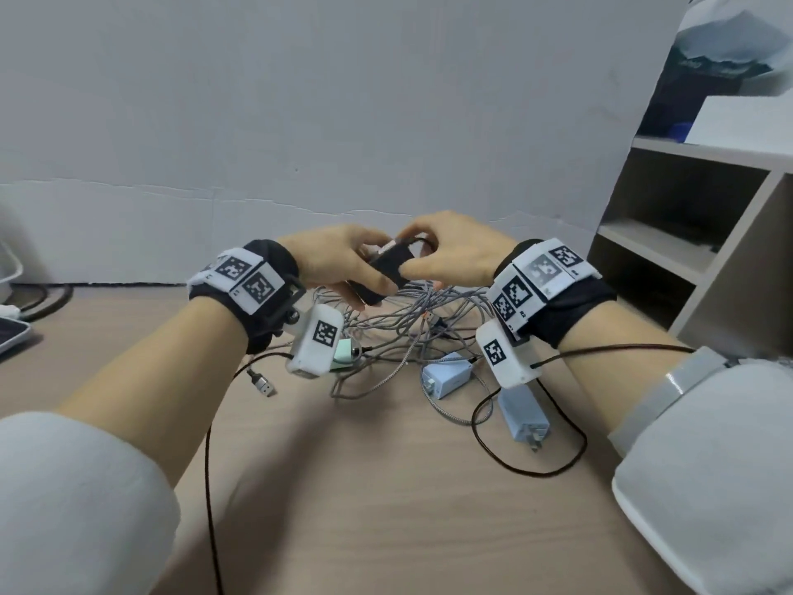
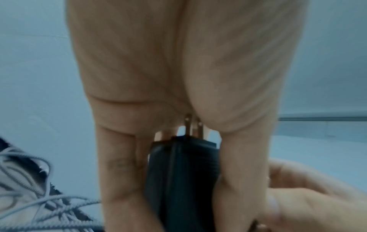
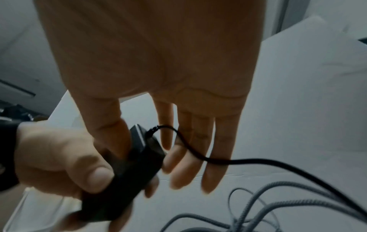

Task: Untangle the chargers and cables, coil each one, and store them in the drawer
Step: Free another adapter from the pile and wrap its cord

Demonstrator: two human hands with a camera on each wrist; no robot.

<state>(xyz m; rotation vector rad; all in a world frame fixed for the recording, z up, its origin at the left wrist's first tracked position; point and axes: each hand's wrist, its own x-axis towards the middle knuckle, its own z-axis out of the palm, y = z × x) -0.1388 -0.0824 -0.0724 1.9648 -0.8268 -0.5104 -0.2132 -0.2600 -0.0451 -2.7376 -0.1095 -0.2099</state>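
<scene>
Black charger brick [image 1: 388,268], rigid and smooth and likely light, is gripped by the left hand [image 1: 330,259] above the grey cable tangle [image 1: 412,328] mid-counter, while the right hand [image 1: 455,251] pinches its cable-end corner, the limp black cable [image 3: 258,163] best pulled at its plug.

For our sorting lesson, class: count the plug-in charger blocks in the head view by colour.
black plastic charger block: 1
mint-green plastic charger block: 1
pale blue plastic charger blocks: 2
Total: 4
</scene>
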